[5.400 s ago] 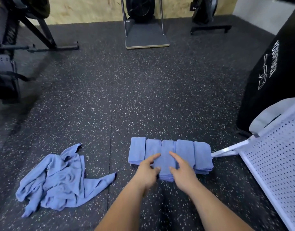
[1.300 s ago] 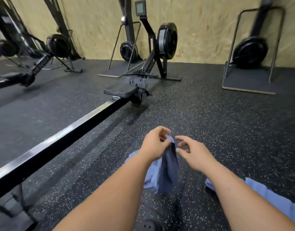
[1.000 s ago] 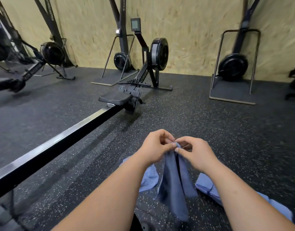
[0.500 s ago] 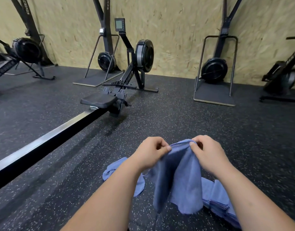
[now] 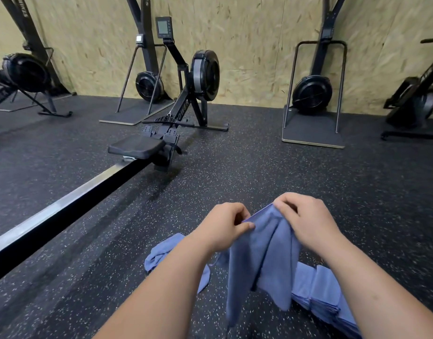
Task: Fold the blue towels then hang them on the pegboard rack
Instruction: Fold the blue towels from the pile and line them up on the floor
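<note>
While speckled rubber floor runs to a chipboard wall w/ rowers, I see left hand & right hand, each grip clamped on blue towel top edge; it hangs lengthwise down, above floor.

Lifted towel is showing plain mid blue, no print; crumpled towel & folded stack are showing same blue, slightly paler. Floor is reading blk w/ whitish specks all over. Wall is showing tan w/ flaky wood-chip pattern. Rower is looking blk w/ gry flywheel ring; its rail is showing a silver top strip.
</note>
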